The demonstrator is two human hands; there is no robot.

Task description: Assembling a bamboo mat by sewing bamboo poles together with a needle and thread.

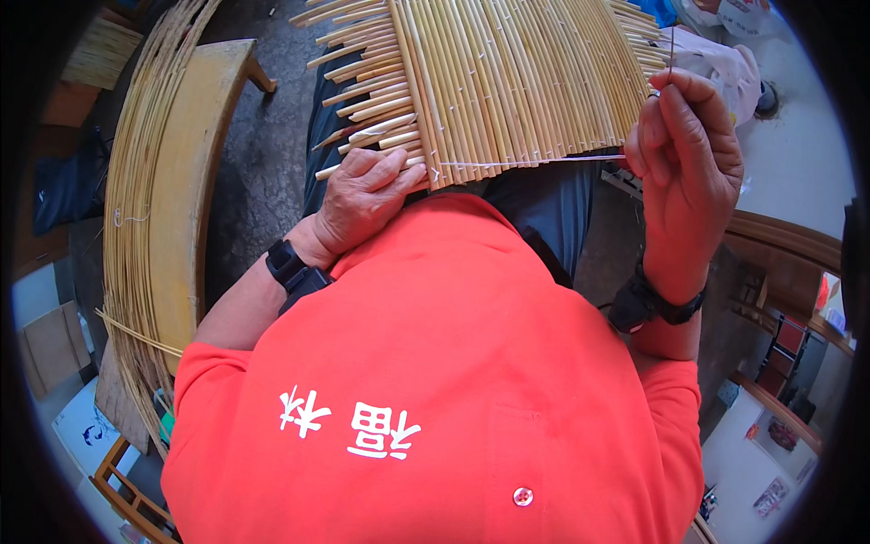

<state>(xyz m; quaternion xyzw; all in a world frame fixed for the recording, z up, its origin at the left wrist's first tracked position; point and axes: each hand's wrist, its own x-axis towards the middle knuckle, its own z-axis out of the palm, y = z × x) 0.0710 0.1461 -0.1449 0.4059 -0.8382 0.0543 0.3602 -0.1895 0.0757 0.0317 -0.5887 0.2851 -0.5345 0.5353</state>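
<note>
Head view: I see a flat tan reed mat (pixel 521 82) at 1 o'clock, left hand (pixel 367 195) clasping its corner at 11; at 2, right hand (pixel 684 150) pinches a slim dark rod (pixel 671 56) above taut white thread (pixel 584 159); white lettering (pixel 371 420) on red cotton-like shirt (pixel 435 335), 7.

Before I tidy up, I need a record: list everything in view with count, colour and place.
Stalk mat: one, yellow, top centre
Thread: one, pale, from mat's near edge rightward
Needle-like rod: one, dark, upright at upper right
Bench: one, tan, left
Stalk bundle: one, yellow, along the bench
Plastic bags: at least two, whitish, upper right
Wooden frame: one, orange, lower left
Others near the rim: too warped to name
Shirt: one, red, lower centre
Trousers: one pair, dark blue, beneath the mat
Wrist straps: at least two, black, both wrists
Left hand: one, bare, mat's near left corner
Right hand: one, bare, pinching the rod, upper right
</note>
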